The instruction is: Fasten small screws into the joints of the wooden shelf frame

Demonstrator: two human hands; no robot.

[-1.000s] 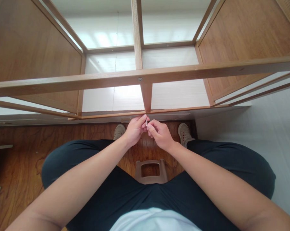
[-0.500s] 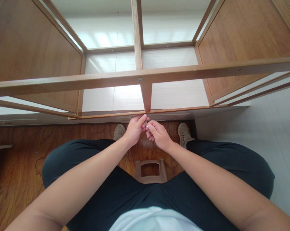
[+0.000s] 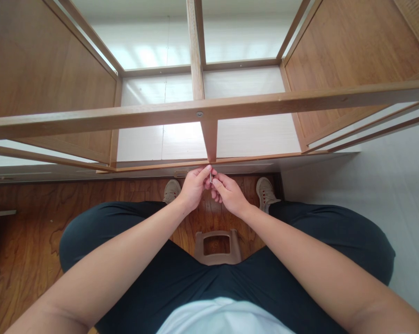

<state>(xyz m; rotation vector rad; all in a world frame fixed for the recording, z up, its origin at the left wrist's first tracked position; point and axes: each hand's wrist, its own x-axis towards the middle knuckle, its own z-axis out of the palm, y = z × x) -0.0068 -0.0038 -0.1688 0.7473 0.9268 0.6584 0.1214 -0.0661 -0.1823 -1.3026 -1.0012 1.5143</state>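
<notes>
A small silvery hex key shows between my two hands, just below the lower front rail of a wooden frame. My left hand is closed, its thumb and fingertips pinching around the key's upper end, close against the rail where the middle upright meets it. My right hand is closed too, with thumb and forefinger on the key's lower end. Fingers hide the key's tip and any screw it may sit in.
Above my hands an upper rail with a screw head crosses the view. Wooden panels stand at left and right. A plastic stool shows between my legs, over the wooden floor.
The hex key has turned slightly: its bent lower arm showed before, and now mostly its straight shaft is visible. Both hands stay at the lower rail. The view has shifted a little.
</notes>
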